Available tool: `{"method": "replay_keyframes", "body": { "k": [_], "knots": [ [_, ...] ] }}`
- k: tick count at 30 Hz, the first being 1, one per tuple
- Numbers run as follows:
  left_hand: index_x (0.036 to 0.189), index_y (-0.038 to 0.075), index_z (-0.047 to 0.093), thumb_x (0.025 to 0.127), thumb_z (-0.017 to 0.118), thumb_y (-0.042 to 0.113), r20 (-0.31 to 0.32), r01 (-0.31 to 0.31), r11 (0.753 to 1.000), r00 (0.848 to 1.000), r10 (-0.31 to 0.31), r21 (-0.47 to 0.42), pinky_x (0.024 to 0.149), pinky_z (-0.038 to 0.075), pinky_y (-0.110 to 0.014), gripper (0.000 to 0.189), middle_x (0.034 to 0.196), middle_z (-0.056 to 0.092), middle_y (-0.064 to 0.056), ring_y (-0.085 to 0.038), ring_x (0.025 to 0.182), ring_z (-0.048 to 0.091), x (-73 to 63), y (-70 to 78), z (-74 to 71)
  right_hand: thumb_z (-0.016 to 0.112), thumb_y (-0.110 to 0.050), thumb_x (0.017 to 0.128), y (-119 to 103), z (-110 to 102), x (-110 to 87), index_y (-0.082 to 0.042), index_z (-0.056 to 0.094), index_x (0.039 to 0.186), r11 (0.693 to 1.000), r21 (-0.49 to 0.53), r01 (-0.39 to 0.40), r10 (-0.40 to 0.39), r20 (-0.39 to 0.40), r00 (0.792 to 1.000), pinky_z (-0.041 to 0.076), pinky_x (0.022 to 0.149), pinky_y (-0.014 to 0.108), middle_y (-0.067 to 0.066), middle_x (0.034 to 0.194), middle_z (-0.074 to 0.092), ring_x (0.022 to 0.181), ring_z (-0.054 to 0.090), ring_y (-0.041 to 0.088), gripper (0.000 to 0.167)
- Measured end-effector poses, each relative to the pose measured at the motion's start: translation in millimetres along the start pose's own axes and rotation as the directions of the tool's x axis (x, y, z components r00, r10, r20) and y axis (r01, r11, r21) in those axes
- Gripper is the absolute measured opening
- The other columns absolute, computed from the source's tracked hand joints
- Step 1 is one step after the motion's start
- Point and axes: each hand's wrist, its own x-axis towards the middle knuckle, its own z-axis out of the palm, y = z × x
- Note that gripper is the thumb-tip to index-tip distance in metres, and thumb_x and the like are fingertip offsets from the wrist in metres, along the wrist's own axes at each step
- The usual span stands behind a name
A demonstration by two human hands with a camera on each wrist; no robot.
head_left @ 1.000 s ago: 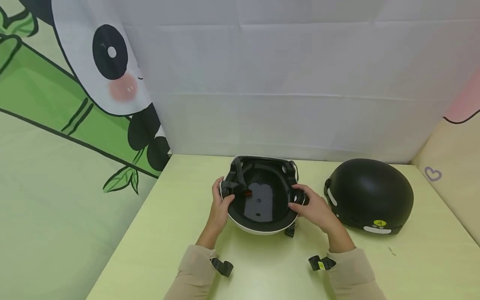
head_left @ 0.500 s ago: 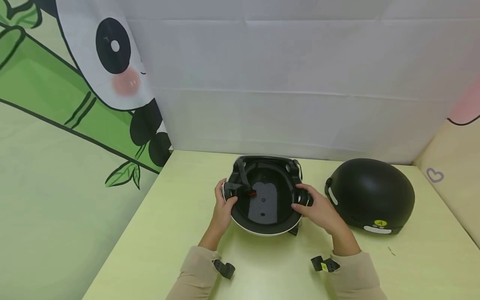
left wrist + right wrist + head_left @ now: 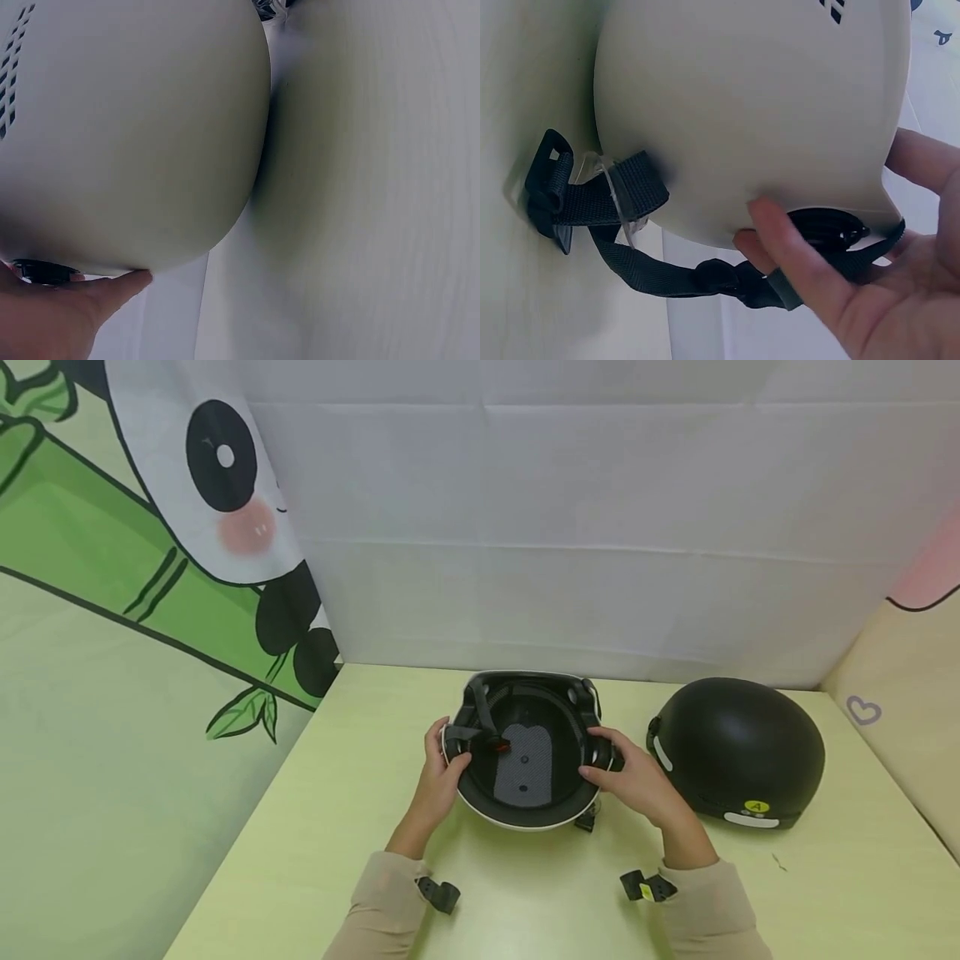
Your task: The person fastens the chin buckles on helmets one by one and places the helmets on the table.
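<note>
Upside down between both hands sits a white helmet (image 3: 525, 823), its black padded inside facing up in the head view. My left hand (image 3: 438, 781) grips its left rim, thumb over the edge and fingers outside. On the opposite rim, my right hand (image 3: 628, 777) pinches the edge between thumb and fingers. A black chin strap (image 3: 483, 714) lies across the inside at the left. In the right wrist view, a black strap (image 3: 660, 274) with a buckle (image 3: 547, 191) dangles outside the shell. The white shell (image 3: 142, 135) fills much of the left wrist view, its rounded crown against the tabletop.
A black helmet (image 3: 738, 752) with a yellow "A" sticker rests dome up to the right, near my right hand. The pale table (image 3: 315, 860) ends at a white cloth backdrop (image 3: 570, 527). A printed panda curtain (image 3: 225, 468) hangs at the left.
The helmet and both hands shift only slightly in the view, along with the whole scene. Both hands keep the same grip on the rim.
</note>
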Motion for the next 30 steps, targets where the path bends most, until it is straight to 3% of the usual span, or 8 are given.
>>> {"method": "replay_keyframes", "body": {
  "k": [5,10,17,30],
  "knots": [
    [0.149,0.001,0.012,0.097,0.048,-0.003,0.011,-0.064,0.997,0.998,0.063,0.038,0.104,0.030,-0.057,0.063,0.153,0.017,-0.029,-0.043,0.138,0.027,4.5,3.1,-4.2,0.070,-0.035,0.091,-3.5,-3.8,-2.4,-0.012,0.039,0.148,0.994,-0.110,-0.014,0.016,0.014,1.000,0.040,0.093,0.061,0.026,0.147,0.036,0.130,0.037,0.047,0.069],
    [0.150,0.006,0.014,0.099,0.053,0.006,0.005,-0.102,0.982,0.995,0.103,0.162,0.109,0.023,-0.055,0.065,0.155,0.021,-0.022,-0.041,0.140,0.023,7.3,8.5,-7.7,0.070,-0.037,0.090,-5.8,-8.6,-5.4,-0.013,0.040,0.148,0.981,-0.193,-0.015,0.015,0.001,1.000,0.042,0.090,0.060,0.026,0.142,0.043,0.124,0.044,0.046,0.069],
    [0.152,0.009,0.017,0.098,0.056,0.014,0.039,-0.127,0.968,0.992,0.121,0.216,0.109,0.022,-0.055,0.066,0.154,0.026,-0.020,-0.040,0.138,0.027,12.6,12.9,-9.8,0.071,-0.033,0.090,-4.2,-14.1,-9.4,-0.012,0.041,0.147,0.986,-0.170,0.000,-0.002,-0.016,1.000,0.045,0.088,0.059,0.024,0.140,0.046,0.126,0.043,0.048,0.067],
    [0.151,0.009,0.019,0.098,0.057,0.011,0.062,-0.115,0.960,0.993,0.103,0.257,0.105,0.026,-0.060,0.065,0.151,0.033,-0.023,-0.044,0.135,0.031,19.7,16.1,-13.6,0.073,-0.024,0.089,-0.9,-16.2,-16.9,-0.010,0.047,0.144,0.992,-0.123,0.019,-0.024,-0.040,0.999,0.049,0.085,0.053,0.024,0.133,0.052,0.120,0.050,0.045,0.062]
  ]
}}
